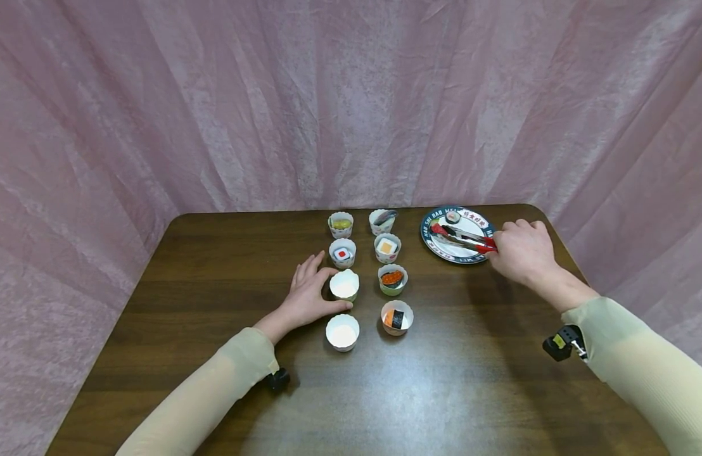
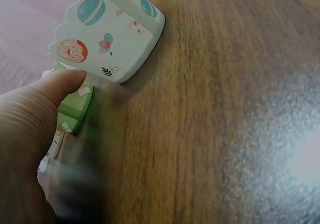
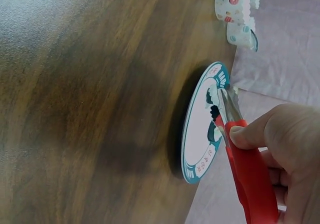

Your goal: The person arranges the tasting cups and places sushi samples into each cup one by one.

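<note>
My left hand (image 1: 310, 296) holds an empty green paper cup (image 1: 344, 286) between thumb and index finger, the thumb on its near side. Closer to me stands another empty paper cup (image 1: 342, 334), patterned with doughnuts and macarons in the left wrist view. Over at the right, my right hand (image 1: 524, 250) grips the red handles of metal tongs (image 3: 250, 174). Their tips reach over a round plate (image 1: 465, 258) with a dark teal patterned rim. On this plate lie a sushi roll piece (image 1: 453, 217) and a red-topped piece (image 1: 437, 228) right at the tong tips.
Several paper cups stand in two columns, holding toy-like sushi: yellow-green (image 1: 342, 224), red-centred (image 1: 342, 253), grey (image 1: 384, 218), yellow-square (image 1: 387, 246), orange roe (image 1: 393, 278) and orange with a black band (image 1: 394, 318). A pink curtain (image 1: 351, 107) hangs behind the wooden table (image 1: 225, 285).
</note>
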Tool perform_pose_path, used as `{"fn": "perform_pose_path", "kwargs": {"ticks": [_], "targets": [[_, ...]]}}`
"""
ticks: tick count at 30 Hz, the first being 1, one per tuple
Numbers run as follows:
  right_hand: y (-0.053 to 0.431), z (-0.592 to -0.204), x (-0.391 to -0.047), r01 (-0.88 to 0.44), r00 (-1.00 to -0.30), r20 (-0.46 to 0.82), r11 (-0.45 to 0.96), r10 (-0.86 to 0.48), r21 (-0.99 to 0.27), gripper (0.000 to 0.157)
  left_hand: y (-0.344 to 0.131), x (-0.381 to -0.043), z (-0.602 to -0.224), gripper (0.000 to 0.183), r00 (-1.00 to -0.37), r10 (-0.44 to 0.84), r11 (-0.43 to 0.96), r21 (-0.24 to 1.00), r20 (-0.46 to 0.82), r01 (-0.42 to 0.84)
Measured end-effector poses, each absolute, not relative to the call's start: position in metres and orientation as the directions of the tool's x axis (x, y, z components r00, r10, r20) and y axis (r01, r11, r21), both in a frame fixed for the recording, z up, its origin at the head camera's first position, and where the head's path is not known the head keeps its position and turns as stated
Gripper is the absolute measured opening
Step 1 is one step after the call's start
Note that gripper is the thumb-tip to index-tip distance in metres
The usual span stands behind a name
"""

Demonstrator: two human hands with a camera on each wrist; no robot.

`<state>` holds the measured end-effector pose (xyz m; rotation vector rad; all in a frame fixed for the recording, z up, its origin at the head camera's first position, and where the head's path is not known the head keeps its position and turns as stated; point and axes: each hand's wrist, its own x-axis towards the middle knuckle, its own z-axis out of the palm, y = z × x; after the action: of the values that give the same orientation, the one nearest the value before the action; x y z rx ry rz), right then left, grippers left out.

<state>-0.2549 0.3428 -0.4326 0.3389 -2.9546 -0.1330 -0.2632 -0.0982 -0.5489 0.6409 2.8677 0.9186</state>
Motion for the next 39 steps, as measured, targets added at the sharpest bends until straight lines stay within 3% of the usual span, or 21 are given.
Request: {"fn": "perform_pose_path", "kwargs": {"ticks": [22, 33, 39], "targets": [[0.350, -0.422, -0.244, -0.261, -0.918, 0.279, 0.959, -0.283, 0.112, 0.021, -0.097, -0.265, -0.547, 0.068, -0.914, 0.403, 0.736, 0.575, 0.055, 0.359], [0.332, -0.404, -0.231, -0.363, -0.821, 0.420, 0.921, -0.387, 0.139, 0.024, -0.096, -0.266, -0.547, 0.067, -0.913, 0.405, 0.736, 0.577, 0.043, 0.354], [0.308, -0.393, -0.221, -0.438, -0.773, 0.426, 0.881, -0.470, 0.177, 0.025, -0.097, -0.265, -0.546, 0.067, -0.915, 0.399, 0.741, 0.571, 0.049, 0.354]]}}
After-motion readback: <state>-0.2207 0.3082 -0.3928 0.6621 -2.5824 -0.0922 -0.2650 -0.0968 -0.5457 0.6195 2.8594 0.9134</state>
